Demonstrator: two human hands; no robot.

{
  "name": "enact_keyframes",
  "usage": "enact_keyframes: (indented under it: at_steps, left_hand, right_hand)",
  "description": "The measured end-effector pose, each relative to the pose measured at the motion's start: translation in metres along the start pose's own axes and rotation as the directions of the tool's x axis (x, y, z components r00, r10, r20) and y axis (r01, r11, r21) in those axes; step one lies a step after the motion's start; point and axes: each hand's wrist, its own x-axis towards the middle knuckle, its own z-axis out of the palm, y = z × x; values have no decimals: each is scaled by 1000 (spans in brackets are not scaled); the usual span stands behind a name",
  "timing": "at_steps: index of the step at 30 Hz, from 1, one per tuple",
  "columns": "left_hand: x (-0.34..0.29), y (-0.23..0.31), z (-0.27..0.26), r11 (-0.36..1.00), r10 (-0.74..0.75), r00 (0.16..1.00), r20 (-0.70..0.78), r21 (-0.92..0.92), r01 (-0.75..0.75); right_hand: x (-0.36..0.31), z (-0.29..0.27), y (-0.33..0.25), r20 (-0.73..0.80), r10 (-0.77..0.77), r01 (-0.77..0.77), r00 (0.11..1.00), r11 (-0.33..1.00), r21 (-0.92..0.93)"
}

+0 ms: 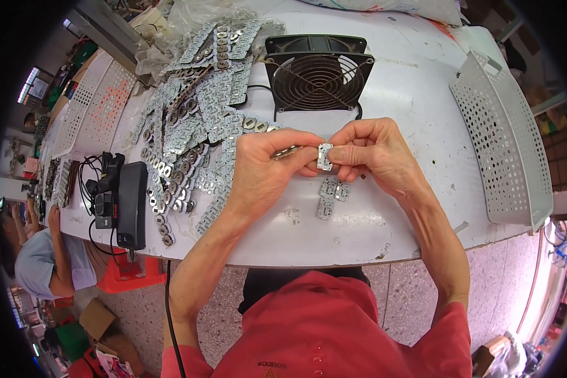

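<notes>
- Co-worker point(53, 264), one, is beyond the left end of our white table point(384, 227).
- At the table's left side we see one perforated basket point(85, 116) with orange marks, and nearer us one long black box point(132, 205) among dark cables.
- Next comes one spread heap of metal strips point(198, 129), overlapping too much for us to count.
- Our left hand point(258, 160) is closed, thumb against forefinger, pinching one narrow metal piece point(286, 152); we cannot tell whether that piece joins anything else.
- One black fan point(318, 82) stands beyond our hands.
- One small metal plate point(325, 157) is held up between the fingertips of both hands, its long axis running away from our body, across the line from hand to hand; the right thumb overlaps its right edge, so the right hand looks nearer.
- Under the fingers, on our side of them, lie what we count as three loose plates point(325, 208); we cannot tell whether they are linked.
- Our right hand point(387, 151) is pinching the small metal plate, its other fingers curled.
- Far right, one pale grey basket point(507, 135) stands well apart from our hands.
</notes>
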Motion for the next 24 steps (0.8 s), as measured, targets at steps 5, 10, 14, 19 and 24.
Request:
enact_keyframes:
  at_steps: [5,10,14,19,24]
  left_hand:
    - [3,-5,-2,998,-58,996,-65,-36,55]
    - [1,-4,1,999,31,991,-132,29,-27]
    - [1,-8,3,973,188,976,-113,154,-170]
    - [1,-12,3,878,371,928,-25,333,-342]
    - [-1,-11,6,878,360,930,-74,365,-311]
  right_hand:
    - [13,2,0,6,-26,26,1000,998,-50]
    - [13,3,0,-39,-76,75,996,997,-27]
    - [11,0,1,-56,-84,85,995,996,6]
    - [10,-1,3,-68,-70,74,995,996,54]
    - [6,0,3,-71,-26,33,997,995,98]
